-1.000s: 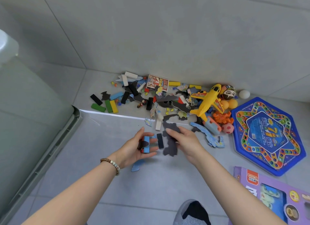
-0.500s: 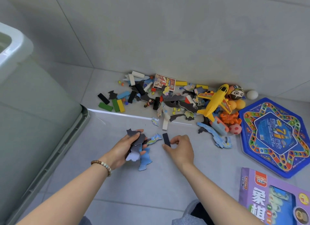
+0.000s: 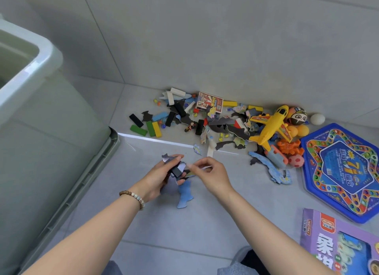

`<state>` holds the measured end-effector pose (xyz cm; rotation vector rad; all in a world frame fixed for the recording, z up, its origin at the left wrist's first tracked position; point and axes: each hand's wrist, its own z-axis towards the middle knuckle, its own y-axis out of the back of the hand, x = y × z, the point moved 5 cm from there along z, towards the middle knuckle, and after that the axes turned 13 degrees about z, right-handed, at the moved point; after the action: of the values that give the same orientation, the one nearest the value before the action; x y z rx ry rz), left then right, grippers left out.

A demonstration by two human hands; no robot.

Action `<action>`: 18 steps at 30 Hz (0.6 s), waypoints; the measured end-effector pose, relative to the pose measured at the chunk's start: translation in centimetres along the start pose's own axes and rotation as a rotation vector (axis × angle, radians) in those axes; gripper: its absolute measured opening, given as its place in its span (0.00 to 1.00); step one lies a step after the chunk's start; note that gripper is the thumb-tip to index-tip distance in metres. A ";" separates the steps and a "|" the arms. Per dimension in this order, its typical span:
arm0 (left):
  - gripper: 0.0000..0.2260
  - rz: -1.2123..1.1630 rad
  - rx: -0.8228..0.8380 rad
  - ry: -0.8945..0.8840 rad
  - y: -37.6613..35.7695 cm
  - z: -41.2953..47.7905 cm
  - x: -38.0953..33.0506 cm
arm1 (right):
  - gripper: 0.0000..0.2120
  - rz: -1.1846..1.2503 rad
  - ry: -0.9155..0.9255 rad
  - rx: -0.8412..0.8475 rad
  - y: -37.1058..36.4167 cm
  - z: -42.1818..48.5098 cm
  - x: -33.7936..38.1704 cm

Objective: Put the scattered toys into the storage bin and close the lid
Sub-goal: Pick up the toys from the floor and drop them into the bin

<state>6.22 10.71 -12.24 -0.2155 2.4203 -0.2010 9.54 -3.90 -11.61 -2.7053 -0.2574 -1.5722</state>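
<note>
Grey tile floor (image 3: 184, 231) lies open around both hands, bounded on the left by the pale green storage bin (image 3: 43, 55), whose rounded rim stands high with the mouth uncovered. At the far side the scattered toys (image 3: 215, 121) lie heaped along the foot of the wall (image 3: 205, 39), with a yellow plane (image 3: 270, 125) at their right end. A blue hexagonal game board (image 3: 344, 172) and a purple box (image 3: 320, 233) close off the right side.

The left hand (image 3: 160, 178), a bead bracelet on its wrist, grips a stack of flat puzzle pieces (image 3: 176, 170), thumb curled over the top; a blue piece (image 3: 185, 194) hangs below it. The right hand (image 3: 213, 176) has its fingers curled, tips just beside the stack, but blur hides whether it pinches anything. Both hands are near the pile and well apart from the bin's mouth.
</note>
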 end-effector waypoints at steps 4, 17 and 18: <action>0.08 -0.079 -0.073 -0.004 2.2 -0.2 -0.2 | 0.12 -0.272 0.064 0.075 1.5 1.3 -0.4; 0.07 -0.126 -0.081 0.013 5.9 -1.4 1.2 | 0.05 -0.581 0.111 0.212 -0.6 1.9 -0.9; 0.07 -0.128 -0.082 0.006 6.1 -1.4 1.2 | 0.05 -0.533 0.083 0.207 -0.4 2.0 -0.9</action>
<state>3.79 16.55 -13.15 -0.4082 2.4251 -0.1600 10.77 -3.47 -13.37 -2.5261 -1.1478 -1.6351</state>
